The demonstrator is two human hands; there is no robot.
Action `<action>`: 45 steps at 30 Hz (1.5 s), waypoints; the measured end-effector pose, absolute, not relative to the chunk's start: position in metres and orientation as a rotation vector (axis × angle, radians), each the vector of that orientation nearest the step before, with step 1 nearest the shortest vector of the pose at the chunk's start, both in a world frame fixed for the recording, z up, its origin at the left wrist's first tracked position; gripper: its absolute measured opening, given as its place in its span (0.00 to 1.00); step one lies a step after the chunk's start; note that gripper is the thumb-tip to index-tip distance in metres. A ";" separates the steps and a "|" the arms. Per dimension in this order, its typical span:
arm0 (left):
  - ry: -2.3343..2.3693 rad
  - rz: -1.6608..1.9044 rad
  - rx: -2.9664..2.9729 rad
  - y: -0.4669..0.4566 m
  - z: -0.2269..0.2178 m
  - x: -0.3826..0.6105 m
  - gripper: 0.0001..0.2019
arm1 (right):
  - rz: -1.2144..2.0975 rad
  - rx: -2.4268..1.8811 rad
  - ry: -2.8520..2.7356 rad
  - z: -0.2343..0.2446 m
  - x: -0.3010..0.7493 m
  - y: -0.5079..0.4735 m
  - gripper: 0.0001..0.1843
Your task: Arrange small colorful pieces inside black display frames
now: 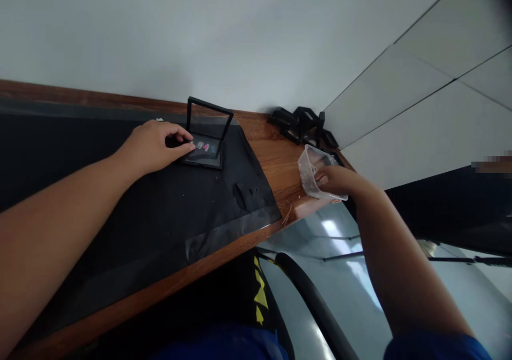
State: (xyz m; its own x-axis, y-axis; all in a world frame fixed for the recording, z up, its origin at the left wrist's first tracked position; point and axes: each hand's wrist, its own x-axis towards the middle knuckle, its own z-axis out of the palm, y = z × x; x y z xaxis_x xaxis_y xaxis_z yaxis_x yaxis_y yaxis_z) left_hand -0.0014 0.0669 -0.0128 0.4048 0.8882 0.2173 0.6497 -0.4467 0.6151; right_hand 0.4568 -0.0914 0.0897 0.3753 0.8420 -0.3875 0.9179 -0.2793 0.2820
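The work in hand appears to be handling small trinkets at two places at once: the left hand (154,144) is at the open black display case (203,164), while the right hand (335,181) reaches into a clear plastic tub (305,171). The case lies on the black mat (140,216), its lid standing up, with a few small trinkets (206,147) in a row on its inner face. The left thumb and fingertips come near each other at the row's left end; whether they pinch a piece, I cannot tell. The right fingers are partly hidden inside the tub, so their grip cannot be told either. The next move seems to call for a light touch on the left and, on the right, clearing the tub's rim. Behind the tub, black cases (306,117) lie in a jumbled pile on the wooden bench (260,146), leaving little room there. The raised lid limits access from behind, and a rumpled patch (240,196) mars the mat between the hands.
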 end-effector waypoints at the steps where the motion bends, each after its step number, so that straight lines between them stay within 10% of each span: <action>1: 1.313 0.731 2.235 0.067 -0.013 -0.001 0.25 | -0.216 2.164 1.512 0.090 0.454 -0.090 0.21; 13: 1.313 0.701 2.231 0.069 -0.015 -0.002 0.24 | -0.165 2.314 1.586 0.107 0.457 -0.091 0.05; 34: 1.276 0.664 2.324 0.063 -0.012 -0.001 0.38 | 0.151 2.373 1.642 0.136 0.425 -0.102 0.15; 45: 1.350 0.553 2.318 0.059 -0.002 0.003 0.25 | 0.137 2.397 2.426 0.116 0.410 -0.088 0.10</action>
State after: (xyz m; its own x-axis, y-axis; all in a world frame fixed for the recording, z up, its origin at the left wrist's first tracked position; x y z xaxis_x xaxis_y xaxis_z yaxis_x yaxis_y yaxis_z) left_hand 0.0032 0.0593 -0.0023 0.4550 0.8803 0.1347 0.7219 -0.4531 0.5229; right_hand 0.4099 -0.0877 0.1165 0.0052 0.9692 0.2463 0.9908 0.0283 -0.1324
